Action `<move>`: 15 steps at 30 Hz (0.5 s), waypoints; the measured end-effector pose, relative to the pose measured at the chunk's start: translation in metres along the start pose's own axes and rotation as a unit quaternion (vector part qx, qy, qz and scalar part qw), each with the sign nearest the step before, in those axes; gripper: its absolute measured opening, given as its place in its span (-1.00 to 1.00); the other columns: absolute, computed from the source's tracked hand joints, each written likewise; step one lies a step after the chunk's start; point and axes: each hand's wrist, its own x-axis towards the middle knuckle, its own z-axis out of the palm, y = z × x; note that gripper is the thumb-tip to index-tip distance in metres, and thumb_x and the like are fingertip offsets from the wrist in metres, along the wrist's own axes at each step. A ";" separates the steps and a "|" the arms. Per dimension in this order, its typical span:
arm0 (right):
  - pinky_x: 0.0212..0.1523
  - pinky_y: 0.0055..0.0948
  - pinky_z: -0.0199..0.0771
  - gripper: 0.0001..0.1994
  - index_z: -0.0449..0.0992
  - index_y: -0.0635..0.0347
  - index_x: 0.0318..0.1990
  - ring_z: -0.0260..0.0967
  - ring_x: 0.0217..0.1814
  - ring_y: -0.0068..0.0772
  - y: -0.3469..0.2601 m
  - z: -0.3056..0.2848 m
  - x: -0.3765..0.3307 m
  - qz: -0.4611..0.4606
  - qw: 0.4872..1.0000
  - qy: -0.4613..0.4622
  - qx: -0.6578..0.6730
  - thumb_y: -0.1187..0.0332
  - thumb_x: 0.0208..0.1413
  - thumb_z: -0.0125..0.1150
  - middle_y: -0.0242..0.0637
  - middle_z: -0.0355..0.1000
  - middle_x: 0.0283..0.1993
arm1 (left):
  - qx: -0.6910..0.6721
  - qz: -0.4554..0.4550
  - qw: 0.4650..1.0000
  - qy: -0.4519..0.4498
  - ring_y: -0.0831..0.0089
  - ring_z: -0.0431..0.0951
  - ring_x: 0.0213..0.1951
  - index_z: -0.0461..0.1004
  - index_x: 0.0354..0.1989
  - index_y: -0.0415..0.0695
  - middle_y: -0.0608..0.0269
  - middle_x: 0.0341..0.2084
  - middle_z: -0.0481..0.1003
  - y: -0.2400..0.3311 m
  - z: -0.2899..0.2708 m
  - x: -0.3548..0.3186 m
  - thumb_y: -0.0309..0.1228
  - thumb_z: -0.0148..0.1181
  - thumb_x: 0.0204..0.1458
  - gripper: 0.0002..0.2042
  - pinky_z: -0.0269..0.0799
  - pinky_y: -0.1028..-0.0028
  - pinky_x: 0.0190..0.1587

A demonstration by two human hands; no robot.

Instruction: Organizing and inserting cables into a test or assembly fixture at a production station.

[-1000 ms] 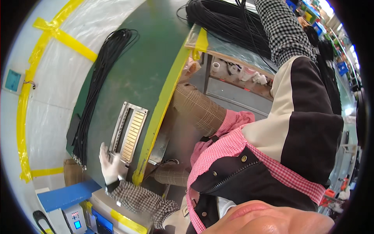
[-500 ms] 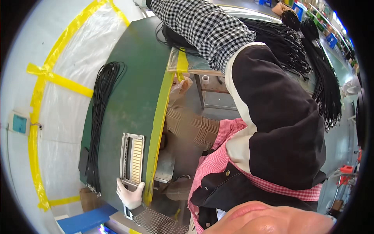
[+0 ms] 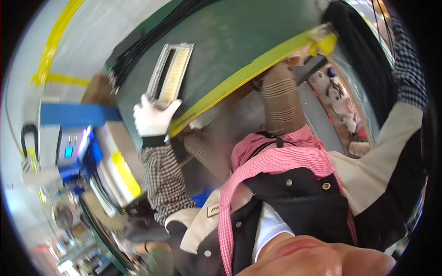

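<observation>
My left hand (image 3: pixel 154 118), in a white glove, grips the near end of a narrow metal fixture (image 3: pixel 171 73) on the green table. The fixture has a dark slot along one side and a pale yellowish ribbed strip along the other. At the upper right edge shows part of my right hand (image 3: pixel 380 7), small and blurred, its fingers closed on thin black cables (image 3: pixel 388 30) that hang down from it. Below and left of that hand lies a thick bundle of black cables (image 3: pixel 357 50).
Another black cable bundle (image 3: pixel 152 34) lies along the table's far side. Yellow tape lines the near edge of the green table (image 3: pixel 239 41). To the left stand a blue panel (image 3: pixel 76 114) and a device with a small lit screen (image 3: pixel 69 152). Another person's arm (image 3: pixel 149 246) shows at lower left.
The view has turned, so the table now runs across the top. My right arm has swung from the table's far end out to the right, over the cable bundle. My left hand stays at the fixture.
</observation>
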 end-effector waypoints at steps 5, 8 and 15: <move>0.24 0.23 0.15 -0.31 0.31 -0.11 0.22 0.16 0.34 -0.20 0.066 0.102 -0.077 0.398 0.845 0.068 0.351 -0.29 0.21 -0.56 -0.32 0.25 0.29 | 0.127 -0.132 0.982 -0.048 0.07 0.52 -0.35 0.36 -0.08 -0.27 0.02 -0.35 0.41 -0.043 -0.008 -0.038 0.47 0.17 -0.44 -0.01 0.50 0.22 -0.33; 0.23 0.07 0.21 -0.33 0.29 -0.09 0.24 0.23 0.29 -0.25 0.090 0.000 -0.095 0.240 0.825 -0.094 0.503 -0.26 0.08 -0.20 -0.29 0.29 0.25 | 0.139 -0.140 0.973 -0.115 0.10 0.52 -0.33 0.36 -0.09 -0.29 0.03 -0.34 0.42 -0.011 -0.007 -0.031 0.53 0.10 -0.43 0.01 0.50 0.25 -0.33; 0.12 -0.22 0.40 -0.20 0.20 -0.08 0.31 0.36 0.16 -0.27 0.036 -0.022 -0.090 0.137 0.870 -0.293 0.371 -0.08 -0.09 0.37 -0.24 0.31 0.22 | -0.044 -0.022 0.995 0.086 -0.07 0.39 0.06 0.10 0.25 -0.34 -0.24 0.11 0.28 -0.063 -0.041 -0.014 0.31 0.04 -0.08 -0.05 0.31 0.15 0.10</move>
